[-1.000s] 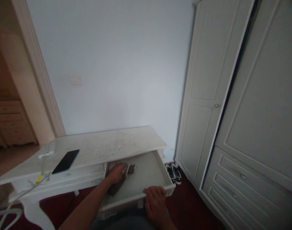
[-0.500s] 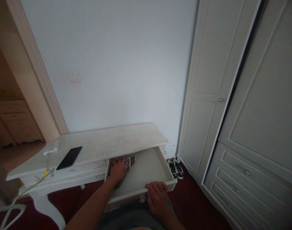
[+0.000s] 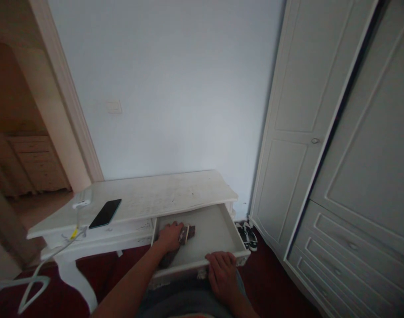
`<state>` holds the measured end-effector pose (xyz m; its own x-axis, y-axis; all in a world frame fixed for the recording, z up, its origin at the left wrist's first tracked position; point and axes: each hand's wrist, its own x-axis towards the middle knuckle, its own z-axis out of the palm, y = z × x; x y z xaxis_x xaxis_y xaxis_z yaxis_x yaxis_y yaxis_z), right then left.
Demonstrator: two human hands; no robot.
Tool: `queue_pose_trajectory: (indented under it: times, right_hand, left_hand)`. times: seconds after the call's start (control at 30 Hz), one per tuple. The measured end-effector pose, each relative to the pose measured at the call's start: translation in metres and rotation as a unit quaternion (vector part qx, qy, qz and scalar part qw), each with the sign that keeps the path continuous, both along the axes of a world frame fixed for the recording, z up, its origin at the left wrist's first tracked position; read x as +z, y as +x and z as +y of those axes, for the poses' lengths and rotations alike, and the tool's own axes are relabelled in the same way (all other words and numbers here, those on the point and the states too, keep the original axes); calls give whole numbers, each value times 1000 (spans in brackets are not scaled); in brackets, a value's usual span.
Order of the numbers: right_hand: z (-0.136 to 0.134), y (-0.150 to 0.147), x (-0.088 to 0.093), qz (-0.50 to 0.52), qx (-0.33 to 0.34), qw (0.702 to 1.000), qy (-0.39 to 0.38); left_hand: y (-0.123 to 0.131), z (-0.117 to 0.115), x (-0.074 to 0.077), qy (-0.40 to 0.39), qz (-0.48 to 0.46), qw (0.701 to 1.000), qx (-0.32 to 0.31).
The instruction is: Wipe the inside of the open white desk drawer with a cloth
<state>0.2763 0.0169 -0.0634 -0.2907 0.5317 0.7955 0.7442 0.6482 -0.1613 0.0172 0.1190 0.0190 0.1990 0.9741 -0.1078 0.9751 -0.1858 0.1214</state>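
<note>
A white drawer is pulled out from a white table. Inside it, at the left side, my left hand is closed over a brown, crumpled cloth pressed on the drawer bottom. Part of that cloth sticks out to the right of my fingers, and more shows below my wrist. My right hand grips the top edge of the drawer front near its right end, fingers hooked over the rim.
On the table's left part lie a dark phone and a white power strip with a cable hanging down. Black-and-white shoes stand on the red floor. A wardrobe rises at the right.
My left hand and the cloth have moved toward me inside the drawer. My right hand stays on the drawer front. The whole view has shifted slightly.
</note>
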Motion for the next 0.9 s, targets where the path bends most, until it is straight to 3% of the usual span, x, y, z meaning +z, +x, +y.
queue_pose_trajectory:
  times: [0.17, 0.27, 0.37, 0.47, 0.57, 0.67, 0.77, 0.9]
  right_hand:
    - [-1, -2, 0, 9, -5, 1000, 5]
    - [-6, -4, 5, 1, -18, 999, -30]
    - [-6, -5, 21, -3, -14, 996, -85]
    - [5, -14, 51, 50, 25, 991, -123]
    - [28, -38, 85, 97, 107, 975, -168]
    - [48, -72, 106, 126, 191, 946, -230]
    - [60, -97, 116, 147, 227, 928, -256]
    - [74, -93, 123, 60, 251, 929, -265]
  left_hand:
    - [-2, 0, 6, -36, -115, 992, -32]
    - [-4, -3, 13, -56, -223, 971, -64]
    - [-8, -14, 20, -75, -311, 942, -103]
    - [-9, -27, 26, -88, -426, 892, -122]
    - [-2, -37, 31, -65, -540, 836, -71]
    - [12, -40, 31, -11, -593, 805, 23]
    - [20, -39, 27, -17, -609, 789, 83]
    - [6, -37, 12, -17, -609, 791, 59]
